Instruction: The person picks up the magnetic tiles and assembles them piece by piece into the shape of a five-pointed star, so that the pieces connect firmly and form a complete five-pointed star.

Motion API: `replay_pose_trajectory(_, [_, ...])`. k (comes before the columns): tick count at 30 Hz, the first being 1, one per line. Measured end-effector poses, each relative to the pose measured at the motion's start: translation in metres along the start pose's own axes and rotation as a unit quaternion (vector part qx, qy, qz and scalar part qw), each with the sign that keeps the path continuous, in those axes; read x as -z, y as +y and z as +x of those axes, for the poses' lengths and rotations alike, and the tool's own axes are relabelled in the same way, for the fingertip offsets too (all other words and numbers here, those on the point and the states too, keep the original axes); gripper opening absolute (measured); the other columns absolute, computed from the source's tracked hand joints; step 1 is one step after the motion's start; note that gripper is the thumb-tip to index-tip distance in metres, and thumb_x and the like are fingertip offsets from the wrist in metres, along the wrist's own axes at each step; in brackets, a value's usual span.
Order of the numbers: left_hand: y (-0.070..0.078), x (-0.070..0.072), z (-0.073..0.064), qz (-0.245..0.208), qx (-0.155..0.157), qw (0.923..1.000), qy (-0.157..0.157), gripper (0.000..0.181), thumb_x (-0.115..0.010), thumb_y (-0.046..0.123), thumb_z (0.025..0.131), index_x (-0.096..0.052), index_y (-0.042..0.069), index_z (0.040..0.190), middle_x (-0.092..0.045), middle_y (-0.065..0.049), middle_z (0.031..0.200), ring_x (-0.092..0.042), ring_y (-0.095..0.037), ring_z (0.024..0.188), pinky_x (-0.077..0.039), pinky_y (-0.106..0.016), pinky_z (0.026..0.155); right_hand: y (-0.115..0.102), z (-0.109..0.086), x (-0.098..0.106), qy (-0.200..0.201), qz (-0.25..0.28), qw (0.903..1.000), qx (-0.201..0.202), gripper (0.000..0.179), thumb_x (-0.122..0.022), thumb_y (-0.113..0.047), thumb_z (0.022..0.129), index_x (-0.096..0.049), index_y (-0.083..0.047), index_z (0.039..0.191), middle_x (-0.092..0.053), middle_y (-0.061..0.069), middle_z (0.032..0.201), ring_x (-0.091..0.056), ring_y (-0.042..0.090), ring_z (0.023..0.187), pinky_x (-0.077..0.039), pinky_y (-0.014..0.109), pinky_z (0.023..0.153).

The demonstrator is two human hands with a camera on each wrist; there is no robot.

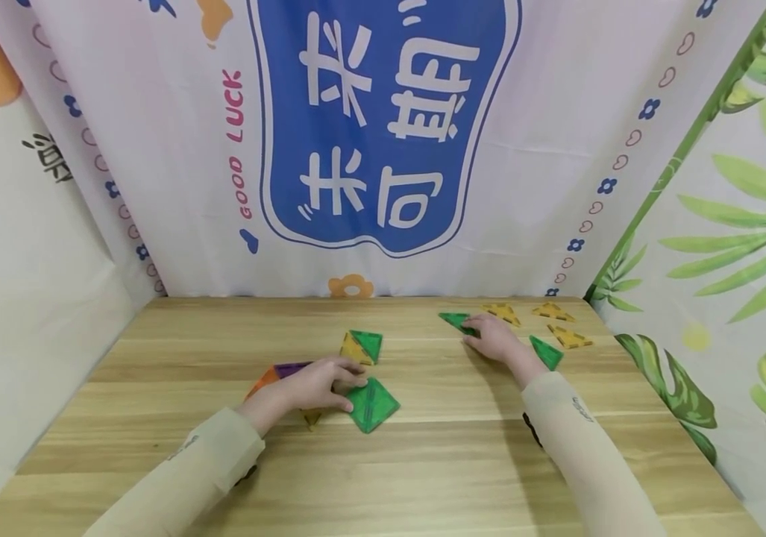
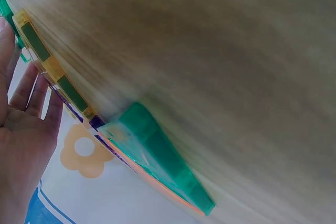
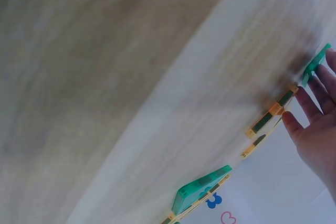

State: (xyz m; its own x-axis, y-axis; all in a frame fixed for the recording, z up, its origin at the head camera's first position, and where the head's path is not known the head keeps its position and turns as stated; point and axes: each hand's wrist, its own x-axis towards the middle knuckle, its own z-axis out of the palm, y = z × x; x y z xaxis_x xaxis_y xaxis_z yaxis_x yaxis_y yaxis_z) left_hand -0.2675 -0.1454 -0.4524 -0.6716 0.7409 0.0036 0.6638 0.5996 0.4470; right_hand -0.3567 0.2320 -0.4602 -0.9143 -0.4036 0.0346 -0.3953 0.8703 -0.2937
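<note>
Two green triangle magnetic tiles side by side form a green square on the table. My left hand rests at its left corner, thumb and fingertips touching the edge, the fingers fairly straight in the left wrist view. Under and beside that hand lie orange, purple and yellow tiles, partly covered. Behind it a yellow triangle and a green triangle lie joined. At the back right my right hand pinches the right end of another green triangle tile with its fingertips.
Around my right hand lie yellow triangle tiles, one behind it, one at the back and one farther right. A green triangle lies beside my right wrist. A printed curtain hangs behind the wooden table.
</note>
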Motion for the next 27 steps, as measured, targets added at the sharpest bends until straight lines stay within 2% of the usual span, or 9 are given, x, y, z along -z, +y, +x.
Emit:
replay_pose_trajectory(8, [0.001,0.001,0.001,-0.002,0.009,0.9999,-0.005,0.048,-0.073,0.027,0.082,-0.062,0.009,0.125,-0.05,-0.012,0.137,-0.045,-0.033,0.127,-0.039,-0.049,0.102,-0.004,-0.007,-0.001,-0.027,0.002,0.9992,0.031,0.042,-0.054,-0.019,0.096,-0.05,-0.002,0.135,-0.046,0.018,0.141,-0.038,0.039,0.132,-0.029,0.053,0.109])
replay_pose_trajectory(15, [-0.002,-0.001,0.001,0.004,0.01,0.9999,0.001,0.049,-0.074,0.029,0.081,-0.062,0.012,0.125,-0.051,-0.01,0.137,-0.045,-0.031,0.127,-0.04,-0.048,0.102,-0.011,-0.012,0.002,-0.029,-0.003,0.9975,0.064,0.04,-0.057,-0.016,0.094,-0.054,-0.002,0.132,-0.048,0.018,0.139,-0.041,0.039,0.13,-0.033,0.054,0.106])
replay_pose_trajectory(21, [0.0,-0.001,0.002,-0.01,0.028,0.9995,-0.01,0.048,-0.073,0.028,0.082,-0.062,0.013,0.126,-0.049,-0.008,0.139,-0.043,-0.03,0.128,-0.039,-0.046,0.103,-0.016,-0.02,0.003,-0.059,-0.005,0.9945,0.087,0.042,-0.055,-0.014,0.095,-0.05,-0.004,0.136,-0.042,0.017,0.144,-0.037,0.039,0.133,-0.031,0.053,0.107])
replay_pose_trajectory(27, [0.001,-0.001,0.001,-0.011,0.03,0.9994,-0.009,0.048,-0.073,0.028,0.082,-0.062,0.012,0.126,-0.049,-0.008,0.139,-0.043,-0.03,0.128,-0.039,-0.046,0.103,-0.02,-0.025,0.001,-0.078,0.009,0.9914,0.105,0.043,-0.054,-0.013,0.096,-0.049,-0.008,0.138,-0.039,0.012,0.147,-0.035,0.035,0.135,-0.03,0.052,0.109])
